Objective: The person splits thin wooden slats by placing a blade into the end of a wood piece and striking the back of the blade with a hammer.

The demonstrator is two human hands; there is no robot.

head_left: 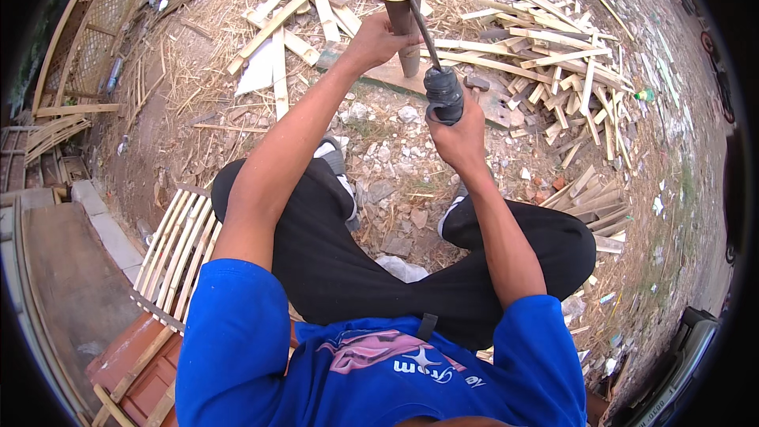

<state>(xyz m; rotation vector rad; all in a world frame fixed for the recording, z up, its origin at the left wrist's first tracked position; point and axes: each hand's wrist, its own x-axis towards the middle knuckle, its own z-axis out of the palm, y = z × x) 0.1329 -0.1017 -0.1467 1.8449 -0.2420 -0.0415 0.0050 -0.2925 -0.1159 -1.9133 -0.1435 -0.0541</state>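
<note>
My right hand (460, 128) is wrapped round the black, taped-looking handle of a machete (417, 12). Its long dark blade points away from me and runs close beside the bamboo piece (409, 62); whether the two touch I cannot tell. With its fingers closed round that brown piece, my left hand (376, 43) keeps it upright on a wooden plank (379, 75) lying on the ground. A hammer (477, 82) rests on the plank just beyond my right hand, its handle mostly hidden.
Split bamboo strips (565, 55) lie heaped at the far right, with longer strips (296, 8) at the far left. A slatted piece (180, 249) is by my left knee. Stones and shavings cover the ground. A lattice panel (95, 24) stands at the left.
</note>
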